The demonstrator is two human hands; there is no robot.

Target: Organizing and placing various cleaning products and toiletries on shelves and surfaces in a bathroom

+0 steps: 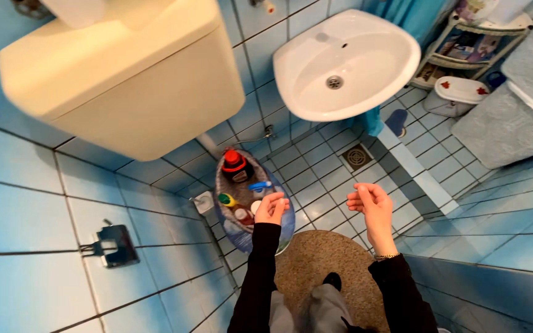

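Grey basket (222, 179), long axis floor-lengthwise; left hand (271, 208) perhaps above.

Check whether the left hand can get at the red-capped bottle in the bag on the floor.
Probably yes: the left hand hovers empty over the open bag, and the red-capped bottle stands uncovered at its far end, nothing between them.

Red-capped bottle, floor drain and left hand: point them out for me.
Red-capped bottle (234, 161), head view, on its red cap.
Floor drain (356, 156), head view, on its grate centre.
Left hand (271, 208), head view, on the hand's middle.
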